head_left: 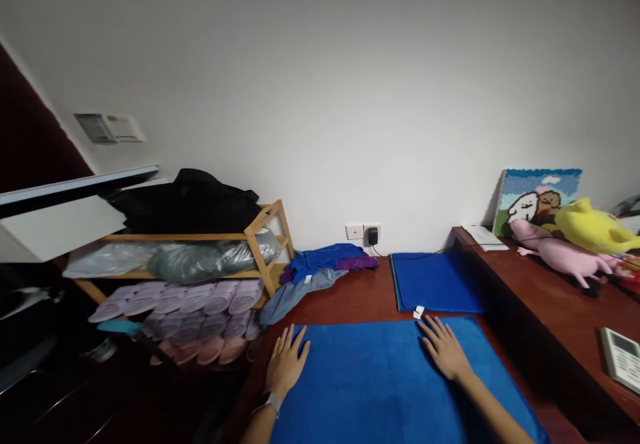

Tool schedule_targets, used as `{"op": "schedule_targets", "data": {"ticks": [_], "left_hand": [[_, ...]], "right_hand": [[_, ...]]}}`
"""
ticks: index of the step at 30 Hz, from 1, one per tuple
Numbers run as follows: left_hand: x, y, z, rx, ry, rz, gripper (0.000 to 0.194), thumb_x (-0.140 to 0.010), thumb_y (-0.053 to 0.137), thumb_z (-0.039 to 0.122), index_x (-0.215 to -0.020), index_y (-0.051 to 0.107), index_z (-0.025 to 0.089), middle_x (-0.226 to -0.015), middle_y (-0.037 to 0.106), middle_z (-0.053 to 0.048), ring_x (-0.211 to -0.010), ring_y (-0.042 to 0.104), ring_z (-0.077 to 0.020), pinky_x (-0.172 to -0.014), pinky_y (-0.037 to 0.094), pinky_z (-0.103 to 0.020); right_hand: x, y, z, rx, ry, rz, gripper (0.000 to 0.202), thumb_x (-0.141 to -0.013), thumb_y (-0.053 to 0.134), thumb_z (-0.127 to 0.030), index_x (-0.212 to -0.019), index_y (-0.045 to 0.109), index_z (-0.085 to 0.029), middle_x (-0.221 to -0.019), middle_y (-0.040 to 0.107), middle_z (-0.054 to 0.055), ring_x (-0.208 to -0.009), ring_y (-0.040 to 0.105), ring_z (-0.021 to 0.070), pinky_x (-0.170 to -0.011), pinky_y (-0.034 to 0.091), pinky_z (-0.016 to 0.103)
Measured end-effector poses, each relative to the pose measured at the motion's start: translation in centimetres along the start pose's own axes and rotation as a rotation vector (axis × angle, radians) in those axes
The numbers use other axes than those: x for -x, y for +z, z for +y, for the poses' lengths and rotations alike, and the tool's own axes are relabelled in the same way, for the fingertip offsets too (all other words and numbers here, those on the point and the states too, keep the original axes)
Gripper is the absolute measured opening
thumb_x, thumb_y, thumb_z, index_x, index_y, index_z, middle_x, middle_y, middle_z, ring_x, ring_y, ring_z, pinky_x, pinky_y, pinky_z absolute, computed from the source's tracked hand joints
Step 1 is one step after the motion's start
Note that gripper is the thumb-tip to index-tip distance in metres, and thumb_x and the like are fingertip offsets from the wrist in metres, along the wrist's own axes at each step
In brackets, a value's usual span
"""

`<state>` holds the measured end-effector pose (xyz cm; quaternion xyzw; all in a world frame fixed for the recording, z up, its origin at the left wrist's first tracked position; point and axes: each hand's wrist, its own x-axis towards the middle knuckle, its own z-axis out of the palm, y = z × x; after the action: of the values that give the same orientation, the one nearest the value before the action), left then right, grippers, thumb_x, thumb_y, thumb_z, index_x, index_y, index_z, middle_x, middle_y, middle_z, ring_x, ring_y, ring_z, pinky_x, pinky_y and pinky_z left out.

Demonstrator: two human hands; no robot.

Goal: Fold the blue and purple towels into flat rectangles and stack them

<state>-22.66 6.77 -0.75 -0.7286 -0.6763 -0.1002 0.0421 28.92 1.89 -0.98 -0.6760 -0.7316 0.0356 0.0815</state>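
Observation:
A blue towel lies spread flat on the reddish-brown table in front of me, its near end running out of view. My left hand rests open at the towel's left edge, fingers stretched forward, with a watch band on the wrist. On the far right part of the same towel my right hand lies palm down, fingers spread. Just beyond its fingertips is a small white tag. Behind that sits a folded blue towel. Neither hand holds anything.
Crumpled blue, purple and grey cloths lie at the back left. A wooden rack with slippers and bagged items stands left. On the raised right ledge are plush toys, a picture and a calculator. A plugged-in adapter trails a cable.

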Motion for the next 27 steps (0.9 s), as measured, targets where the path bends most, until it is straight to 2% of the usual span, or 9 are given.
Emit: {"op": "schedule_targets", "data": {"ticks": [2, 5, 9, 14, 16, 18, 23, 25, 27], "left_hand": [[-0.1, 0.1, -0.5, 0.035, -0.016, -0.049, 0.06, -0.101, 0.036, 0.057, -0.155, 0.042, 0.031, -0.166, 0.034, -0.006, -0.153, 0.029, -0.029, -0.123, 0.028, -0.05], [-0.5, 0.1, -0.9, 0.044, -0.001, -0.095, 0.062, -0.101, 0.034, 0.062, -0.157, 0.037, 0.035, -0.168, 0.029, -0.004, -0.155, 0.026, -0.0289, -0.124, 0.024, -0.052], [-0.9, -0.1, -0.5, 0.028, 0.026, -0.084, 0.062, -0.101, 0.032, 0.062, -0.156, 0.039, 0.034, -0.168, 0.031, -0.004, -0.155, 0.025, -0.0295, -0.125, 0.022, -0.052], [-0.6, 0.2, -0.7, 0.054, 0.047, -0.076, 0.062, -0.101, 0.032, 0.063, -0.157, 0.037, 0.035, -0.169, 0.028, -0.005, -0.155, 0.026, -0.028, -0.124, 0.023, -0.051], [-0.4, 0.4, -1.2, 0.065, 0.051, -0.068, 0.062, -0.101, 0.033, 0.064, -0.157, 0.036, 0.036, -0.169, 0.027, -0.004, -0.155, 0.025, -0.0275, -0.124, 0.023, -0.05], [-0.3, 0.4, -1.7, 0.065, 0.053, -0.064, 0.062, -0.101, 0.033, 0.064, -0.157, 0.036, 0.037, -0.169, 0.028, -0.003, -0.155, 0.026, -0.0273, -0.124, 0.022, -0.05], [-0.4, 0.6, -2.1, 0.074, 0.05, -0.058, 0.063, -0.101, 0.031, 0.066, -0.157, 0.034, 0.038, -0.169, 0.027, -0.003, -0.155, 0.026, -0.0265, -0.125, 0.02, -0.05], [-0.4, 0.7, -2.1, 0.073, 0.046, -0.059, 0.063, -0.101, 0.031, 0.066, -0.157, 0.035, 0.038, -0.169, 0.027, -0.003, -0.155, 0.026, -0.0267, -0.125, 0.02, -0.05], [-0.3, 0.7, -2.2, 0.062, 0.043, -0.062, 0.062, -0.101, 0.032, 0.064, -0.157, 0.036, 0.037, -0.169, 0.028, -0.003, -0.155, 0.026, -0.0268, -0.125, 0.019, -0.051]], "right_hand": [[-0.4, 0.7, -0.9, -0.026, 0.032, -0.042, 0.06, -0.102, 0.023, -0.061, -0.158, 0.031, -0.04, -0.168, 0.027, -0.005, -0.156, 0.018, 0.0231, -0.127, 0.016, 0.05], [-0.8, 1.5, -0.9, 0.003, 0.139, -0.051, 0.061, -0.101, 0.025, -0.063, -0.158, 0.028, -0.041, -0.168, 0.025, -0.005, -0.156, 0.016, 0.0249, -0.127, 0.012, 0.052], [-1.2, 1.6, -1.0, 0.056, 0.242, -0.054, 0.06, -0.101, 0.027, -0.061, -0.159, 0.025, -0.043, -0.169, 0.021, -0.005, -0.156, 0.015, 0.0268, -0.126, 0.011, 0.055], [-1.0, 1.2, -0.9, 0.049, 0.233, -0.087, 0.063, -0.1, 0.024, -0.063, -0.159, 0.024, -0.041, -0.169, 0.021, -0.005, -0.156, 0.015, 0.0263, -0.126, 0.012, 0.053], [-0.4, 1.1, 0.5, 0.047, 0.199, -0.101, 0.066, -0.099, 0.024, -0.065, -0.16, 0.025, -0.04, -0.169, 0.022, -0.005, -0.156, 0.014, 0.0255, -0.127, 0.011, 0.051], [0.7, 1.1, 3.1, 0.052, 0.203, -0.101, 0.068, -0.098, 0.023, -0.066, -0.16, 0.026, -0.038, -0.169, 0.022, -0.005, -0.157, 0.014, 0.0252, -0.127, 0.011, 0.05], [3.6, 1.0, 10.4, 0.065, 0.384, -0.112, 0.075, -0.094, 0.018, -0.059, -0.162, 0.024, -0.028, -0.17, 0.022, -0.001, -0.156, 0.01, 0.022, -0.127, 0.018, 0.042], [4.2, 0.7, 11.6, 0.06, 0.427, -0.107, 0.077, -0.093, 0.016, -0.057, -0.162, 0.024, -0.025, -0.169, 0.023, 0.0, -0.155, 0.011, 0.0211, -0.126, 0.019, 0.042], [4.5, 0.2, 11.8, 0.071, 0.443, -0.096, 0.077, -0.092, 0.015, -0.055, -0.162, 0.025, -0.022, -0.168, 0.026, 0.001, -0.155, 0.014, 0.0228, -0.126, 0.019, 0.045]]}}
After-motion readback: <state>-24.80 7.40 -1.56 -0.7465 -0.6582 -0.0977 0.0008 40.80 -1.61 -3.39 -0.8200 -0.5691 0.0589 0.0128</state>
